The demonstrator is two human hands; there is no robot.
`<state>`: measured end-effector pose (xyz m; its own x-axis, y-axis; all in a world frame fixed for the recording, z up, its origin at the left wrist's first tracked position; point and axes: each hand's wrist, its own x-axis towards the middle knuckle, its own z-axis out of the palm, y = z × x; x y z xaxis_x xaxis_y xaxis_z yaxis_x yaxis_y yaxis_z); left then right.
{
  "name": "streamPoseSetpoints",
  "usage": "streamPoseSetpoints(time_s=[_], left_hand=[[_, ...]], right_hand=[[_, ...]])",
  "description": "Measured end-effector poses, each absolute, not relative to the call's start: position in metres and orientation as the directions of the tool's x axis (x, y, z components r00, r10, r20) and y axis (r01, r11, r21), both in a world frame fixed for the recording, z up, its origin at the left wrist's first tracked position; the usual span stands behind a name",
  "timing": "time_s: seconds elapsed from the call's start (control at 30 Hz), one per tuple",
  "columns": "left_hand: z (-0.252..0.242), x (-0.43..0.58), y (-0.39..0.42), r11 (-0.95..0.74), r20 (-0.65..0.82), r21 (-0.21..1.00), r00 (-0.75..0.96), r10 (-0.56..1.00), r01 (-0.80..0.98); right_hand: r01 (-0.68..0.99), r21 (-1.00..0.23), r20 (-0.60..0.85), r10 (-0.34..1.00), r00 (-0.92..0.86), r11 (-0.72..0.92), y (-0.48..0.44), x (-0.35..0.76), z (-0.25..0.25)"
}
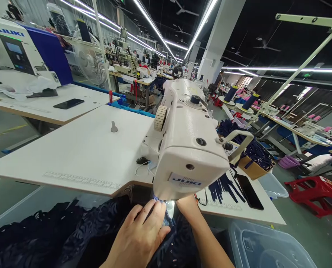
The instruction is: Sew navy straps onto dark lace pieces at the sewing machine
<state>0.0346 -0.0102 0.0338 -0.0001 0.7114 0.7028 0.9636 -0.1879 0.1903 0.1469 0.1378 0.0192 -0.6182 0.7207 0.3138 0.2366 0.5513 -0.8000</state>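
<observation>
My left hand lies over dark navy patterned fabric at the front of a white sewing machine. Its fingers are stretched forward and the thumb stands apart, with fabric under them. My right hand reaches in beneath the machine head from the right. That hand's fingers are hidden behind the head, so what they touch does not show. A light glows at the sewing spot between the hands; the needle and presser foot are hidden. More navy fabric hangs in a heap at the lower left.
On the white table lies a small grey metal piece. Right of the machine are navy strips, a black phone and a cardboard box. A clear plastic bin and red stool stand lower right.
</observation>
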Motion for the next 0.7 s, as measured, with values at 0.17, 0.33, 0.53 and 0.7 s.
streamPoseSetpoints(time_s=[0.17, 0.33, 0.53, 0.7], left_hand=[[0.029, 0.034, -0.007, -0.253, 0.744, 0.179, 0.038, 0.667, 0.951], [0.028, 0.034, -0.007, -0.265, 0.751, 0.141, 0.072, 0.657, 0.954], [0.028, 0.036, -0.007, -0.278, 0.755, 0.167, 0.058, 0.653, 0.946], [0.029, 0.04, -0.006, -0.242, 0.757, 0.196, 0.01, 0.653, 0.95]], right_hand=[[0.214, -0.824, 0.295, 0.72, -0.628, 0.525, 0.136, 0.147, 0.02], [0.123, -0.905, 0.274, 0.779, -0.564, 0.408, 0.128, 0.145, 0.036], [0.176, -0.914, 0.209, 0.797, -0.566, 0.365, 0.124, 0.15, 0.039], [0.306, -0.869, 0.206, 0.847, -0.491, 0.388, 0.123, 0.146, 0.03]])
